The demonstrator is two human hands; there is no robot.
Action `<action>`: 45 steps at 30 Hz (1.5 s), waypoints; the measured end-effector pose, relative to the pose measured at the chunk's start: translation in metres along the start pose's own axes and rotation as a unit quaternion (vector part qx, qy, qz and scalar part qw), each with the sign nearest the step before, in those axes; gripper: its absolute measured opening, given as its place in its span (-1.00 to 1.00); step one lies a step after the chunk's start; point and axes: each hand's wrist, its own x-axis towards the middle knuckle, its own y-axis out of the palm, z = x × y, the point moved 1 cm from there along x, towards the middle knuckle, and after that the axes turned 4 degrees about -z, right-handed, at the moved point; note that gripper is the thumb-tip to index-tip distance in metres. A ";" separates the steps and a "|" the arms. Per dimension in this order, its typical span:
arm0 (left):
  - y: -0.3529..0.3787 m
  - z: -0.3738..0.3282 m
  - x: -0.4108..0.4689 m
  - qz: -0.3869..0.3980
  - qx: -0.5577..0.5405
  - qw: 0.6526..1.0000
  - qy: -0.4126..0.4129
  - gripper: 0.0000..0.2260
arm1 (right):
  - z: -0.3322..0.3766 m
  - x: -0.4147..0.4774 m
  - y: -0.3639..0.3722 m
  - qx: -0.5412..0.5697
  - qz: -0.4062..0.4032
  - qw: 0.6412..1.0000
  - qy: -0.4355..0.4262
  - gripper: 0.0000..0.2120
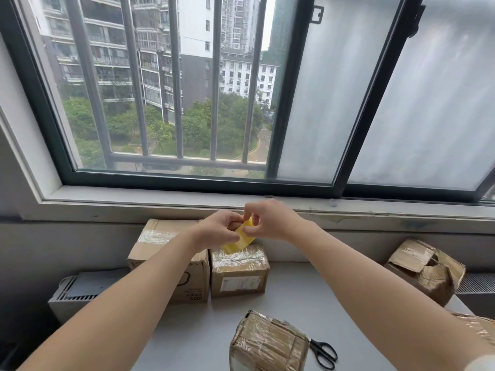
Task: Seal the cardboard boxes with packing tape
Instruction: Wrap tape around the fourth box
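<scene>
nearest, well below the right hand (270, 220) and toward the body, a tape-wrapped box (267, 341) is lying on the grey table (292, 290), with black scissors (324, 354) just beside it on the right. farther out, a small labelled box (239, 271) is sitting almost directly under both hands, touching a bigger box (168, 259) beneath the left forearm. a crumpled box (426, 269) is sitting well off to the right of the right hand. above these, the left hand (219, 228) is gripping the yellow tape roll (239, 238) with fingers curled round it, while the right hand is pinching at the roll's upper edge with thumb and fingertips, probably hunting for the loose end. doing this well likely means bracing the roll steady in the left hand, picking across the seam with a nail, and peeling slowly so the strip is not splitting. whether an end is lifted yet, i cannot tell.
</scene>
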 end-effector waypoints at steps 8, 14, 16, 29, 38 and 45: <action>0.004 0.001 -0.003 -0.007 -0.011 1.000 -0.004 -0.64 | 0.002 0.002 0.008 -0.016 -0.030 0.999 0.014 -0.82; 0.002 0.002 0.000 -0.020 0.003 1.000 -0.007 -0.66 | -0.003 0.001 0.007 0.036 -0.020 0.999 0.028 -0.83; 0.001 -0.001 -0.001 -0.033 -0.003 0.999 -0.008 -0.64 | -0.005 -0.001 0.006 0.057 -0.020 0.998 0.029 -0.82; 0.003 -0.007 0.003 -0.061 0.020 0.998 -0.028 -0.73 | 0.007 0.004 0.009 -0.071 -0.041 0.996 0.023 -0.82; 0.005 -0.020 0.005 -0.102 0.039 0.994 -0.026 -0.79 | 0.018 0.009 0.005 -0.105 -0.038 0.993 0.035 -0.92; -0.002 -0.023 0.006 -0.084 0.044 0.995 -0.027 -0.72 | 0.006 0.010 -0.004 -0.106 -0.036 0.992 0.056 -0.89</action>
